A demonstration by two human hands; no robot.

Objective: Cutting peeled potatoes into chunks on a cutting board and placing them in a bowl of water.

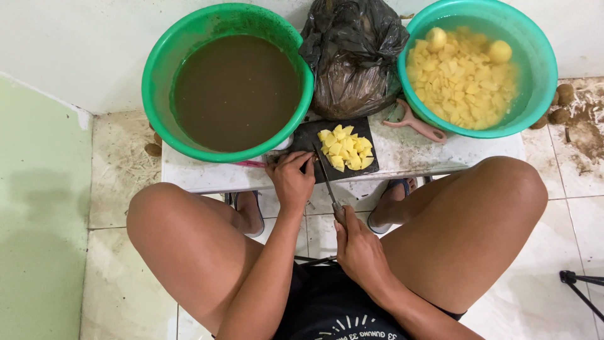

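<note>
A small black cutting board (371, 165) lies on a low white table (434, 154) and carries a heap of yellow potato chunks (345, 147). My left hand (291, 181) rests with curled fingers on the board's near left edge. My right hand (358, 249) grips the handle of a knife (325, 174). Its blade reaches up along the board's left side, beside the chunks.
A green basin of muddy brown water (234, 91) stands at the left, a green basin of cut potatoes in water (465, 72) at the right, a dark plastic bag (353, 56) between them. A pink peeler (416, 125) lies by the right basin. Unpeeled potatoes (562, 104) sit on the tiled floor.
</note>
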